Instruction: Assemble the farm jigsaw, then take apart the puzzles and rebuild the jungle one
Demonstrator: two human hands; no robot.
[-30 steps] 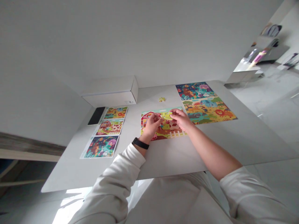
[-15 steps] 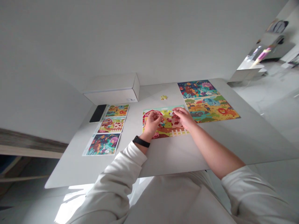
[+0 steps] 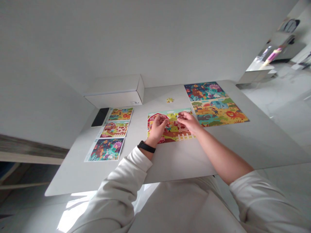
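In the head view my left hand (image 3: 158,127) is over the left part of a farm jigsaw puzzle (image 3: 173,138), its fingers curled and the thumb close to the forefinger. Anything between those fingertips is too small to make out. My right hand (image 3: 190,122) reaches over the puzzle's right side, thumb and forefinger pinched. A whitish bit shows at its fingertips; whether it is a loose piece or part of the printed picture, I cannot tell. The fingers hide parts of the barn and cow. Beyond the puzzle lies a small group of yellowish puzzle pieces (image 3: 170,100).
A dark forest puzzle (image 3: 205,91) and a safari puzzle (image 3: 218,113) lie to the right. On the left are a sheet of three reference pictures (image 3: 114,129), a black phone (image 3: 100,117) and a white box (image 3: 114,94) against the wall. The table's (image 3: 184,161) front edge is near my body.
My right hand has shifted slightly left, its fingertips closer together. My left hand stays almost in place. The whole view has moved a little.
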